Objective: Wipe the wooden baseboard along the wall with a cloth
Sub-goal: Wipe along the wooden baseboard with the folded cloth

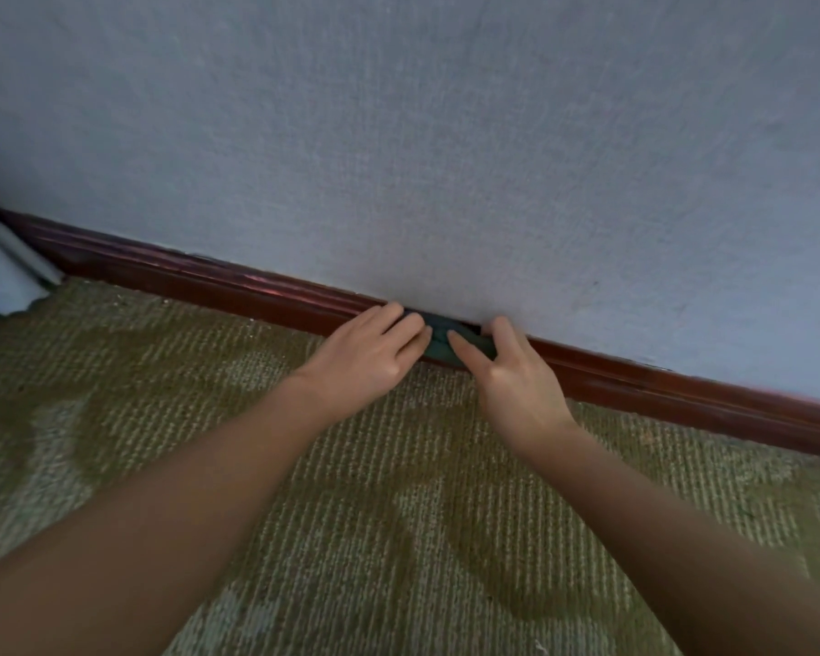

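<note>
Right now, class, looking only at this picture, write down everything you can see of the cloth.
The cloth is dark teal, soft fabric bunched into a small creased wad. It is pressed against the reddish wooden baseboard, just below the wall. The left hand presses its fingers on the cloth's left end. The right hand grips its right end, thumb across the front. The hands cover part of it.

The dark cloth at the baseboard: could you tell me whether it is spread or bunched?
Bunched: the cloth shows folds between left hand and right hand on the baseboard.
</note>
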{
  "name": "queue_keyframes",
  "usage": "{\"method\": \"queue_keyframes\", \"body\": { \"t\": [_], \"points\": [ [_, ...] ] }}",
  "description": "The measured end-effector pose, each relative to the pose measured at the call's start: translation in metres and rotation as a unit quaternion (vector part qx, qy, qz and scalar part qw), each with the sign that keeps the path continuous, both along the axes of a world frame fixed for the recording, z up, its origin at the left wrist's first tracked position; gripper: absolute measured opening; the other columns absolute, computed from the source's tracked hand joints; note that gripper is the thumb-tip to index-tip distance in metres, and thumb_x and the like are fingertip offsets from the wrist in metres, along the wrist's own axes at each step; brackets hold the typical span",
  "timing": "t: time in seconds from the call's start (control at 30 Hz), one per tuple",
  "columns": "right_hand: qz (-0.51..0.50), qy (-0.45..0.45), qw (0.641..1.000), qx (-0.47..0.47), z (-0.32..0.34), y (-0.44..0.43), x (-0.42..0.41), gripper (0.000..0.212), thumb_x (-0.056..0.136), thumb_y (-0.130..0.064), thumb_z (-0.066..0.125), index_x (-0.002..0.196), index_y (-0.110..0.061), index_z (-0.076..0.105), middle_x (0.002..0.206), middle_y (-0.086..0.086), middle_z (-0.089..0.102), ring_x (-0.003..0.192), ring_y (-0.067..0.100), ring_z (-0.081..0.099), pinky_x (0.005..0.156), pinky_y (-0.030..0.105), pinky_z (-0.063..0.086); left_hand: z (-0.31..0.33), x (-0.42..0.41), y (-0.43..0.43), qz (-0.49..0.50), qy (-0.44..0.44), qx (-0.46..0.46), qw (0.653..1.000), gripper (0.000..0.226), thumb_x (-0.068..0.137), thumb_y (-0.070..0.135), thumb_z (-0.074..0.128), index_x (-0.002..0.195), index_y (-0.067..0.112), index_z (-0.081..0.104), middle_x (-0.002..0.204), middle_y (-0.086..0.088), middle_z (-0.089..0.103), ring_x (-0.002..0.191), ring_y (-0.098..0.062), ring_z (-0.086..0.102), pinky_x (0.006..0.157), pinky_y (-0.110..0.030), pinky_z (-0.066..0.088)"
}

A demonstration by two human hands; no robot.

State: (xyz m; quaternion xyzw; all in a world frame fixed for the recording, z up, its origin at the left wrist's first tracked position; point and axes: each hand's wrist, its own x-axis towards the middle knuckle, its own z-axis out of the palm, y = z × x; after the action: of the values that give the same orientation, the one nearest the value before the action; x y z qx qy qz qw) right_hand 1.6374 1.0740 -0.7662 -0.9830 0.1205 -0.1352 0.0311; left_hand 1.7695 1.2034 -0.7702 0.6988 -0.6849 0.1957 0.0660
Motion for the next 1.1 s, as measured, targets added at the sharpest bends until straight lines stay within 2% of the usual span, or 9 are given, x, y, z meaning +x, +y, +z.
{"method": "queue_keyframes", "body": {
  "t": [0.07, 0.17, 0.37, 0.5, 0.6, 0.7, 0.83, 1.03, 1.1],
  "points": [
    [-0.005, 0.002, 1.000, 0.004, -0.005, 0.002, -0.001, 0.060, 0.045, 0.017, 0.081, 0.102, 0.003, 0.069, 0.080, 0.025, 0.059, 0.066, 0.038, 0.061, 0.044, 0.030, 0.048, -0.004, -0.002, 0.002, 0.003, 0.017, 0.004, 1.000, 0.025, 0.072, -0.007, 0.063, 0.095, -0.009, 0.069, 0.084, -0.017, 0.066, 0.071, -0.029, 0.063, 0.064, -0.033, 0.054],
    [-0.012, 0.004, 1.000, 0.009, -0.009, 0.003, -0.001, 0.062, 0.044, 0.018, 0.080, 0.102, 0.003, 0.069, 0.082, 0.026, 0.059, 0.069, 0.039, 0.062, 0.047, 0.032, 0.051, -0.006, -0.003, 0.002, 0.026, 0.049, 0.008, 0.998, 0.039, 0.058, -0.009, 0.080, 0.095, -0.010, 0.068, 0.085, -0.018, 0.066, 0.072, -0.030, 0.063, 0.065, -0.034, 0.053],
    [-0.019, 0.020, 0.999, 0.032, -0.008, 0.003, 0.000, 0.061, 0.048, 0.018, 0.079, 0.106, 0.002, 0.067, 0.085, 0.025, 0.059, 0.072, 0.040, 0.061, 0.050, 0.035, 0.052, -0.007, -0.006, -0.001, 0.040, 0.093, -0.002, 0.995, 0.033, 0.059, -0.015, 0.069, 0.092, -0.011, 0.068, 0.081, -0.019, 0.065, 0.068, -0.032, 0.062, 0.060, -0.034, 0.054],
    [-0.054, 0.018, 0.995, 0.083, -0.008, 0.011, -0.001, 0.061, 0.052, 0.020, 0.075, 0.109, -0.001, 0.067, 0.090, 0.026, 0.057, 0.078, 0.040, 0.060, 0.048, 0.033, 0.049, -0.002, -0.011, -0.001, 0.060, 0.091, 0.010, 0.994, 0.042, 0.047, -0.011, 0.081, 0.088, -0.009, 0.070, 0.079, -0.016, 0.065, 0.066, -0.030, 0.061, 0.058, -0.031, 0.053],
    [-0.072, 0.023, 0.991, 0.107, -0.012, 0.018, -0.003, 0.059, 0.060, 0.019, 0.071, 0.115, -0.002, 0.064, 0.097, 0.025, 0.054, 0.084, 0.039, 0.057, 0.052, 0.034, 0.048, -0.003, -0.015, -0.002, 0.050, 0.057, 0.011, 0.997, 0.033, 0.050, -0.004, 0.082, 0.081, -0.003, 0.072, 0.076, -0.010, 0.064, 0.064, -0.026, 0.059, 0.055, -0.028, 0.050],
    [-0.086, 0.062, 0.989, 0.105, -0.015, 0.023, -0.015, 0.058, 0.062, 0.015, 0.071, 0.117, -0.003, 0.063, 0.100, 0.023, 0.054, 0.087, 0.037, 0.057, 0.059, 0.033, 0.049, -0.014, -0.025, 0.006, 0.024, 0.004, 0.035, 0.999, 0.019, 0.061, 0.002, 0.075, 0.081, 0.003, 0.073, 0.075, -0.004, 0.062, 0.070, -0.021, 0.055, 0.057, -0.027, 0.045],
    [-0.079, 0.057, 0.991, 0.092, -0.013, 0.031, -0.033, 0.061, 0.045, 0.017, 0.080, 0.103, 0.000, 0.070, 0.084, 0.022, 0.059, 0.065, 0.033, 0.060, 0.046, 0.026, 0.048, -0.018, -0.032, 0.015, 0.009, -0.019, 0.020, 1.000, 0.029, 0.076, -0.002, 0.047, 0.091, 0.000, 0.072, 0.079, -0.004, 0.061, 0.078, -0.021, 0.038, 0.059, -0.029, 0.048],
    [-0.067, 0.054, 0.994, 0.061, 0.000, 0.021, -0.025, 0.066, 0.041, 0.017, 0.081, 0.104, 0.000, 0.069, 0.084, 0.022, 0.059, 0.067, 0.034, 0.061, 0.048, 0.028, 0.048, -0.001, -0.022, 0.009, 0.005, -0.060, -0.013, 0.998, 0.039, 0.080, -0.002, 0.035, 0.089, -0.001, 0.072, 0.078, -0.006, 0.063, 0.076, -0.023, 0.038, 0.057, -0.029, 0.048],
    [-0.056, 0.060, 0.996, 0.046, 0.007, 0.017, -0.019, 0.067, 0.037, 0.017, 0.082, 0.101, 0.001, 0.070, 0.082, 0.023, 0.060, 0.065, 0.035, 0.061, 0.046, 0.028, 0.048, 0.004, -0.017, 0.006, -0.003, -0.069, -0.018, 0.997, 0.037, 0.080, -0.001, 0.036, 0.088, -0.001, 0.073, 0.076, -0.006, 0.063, 0.074, -0.024, 0.047, 0.056, -0.028, 0.048]
  ]
}}
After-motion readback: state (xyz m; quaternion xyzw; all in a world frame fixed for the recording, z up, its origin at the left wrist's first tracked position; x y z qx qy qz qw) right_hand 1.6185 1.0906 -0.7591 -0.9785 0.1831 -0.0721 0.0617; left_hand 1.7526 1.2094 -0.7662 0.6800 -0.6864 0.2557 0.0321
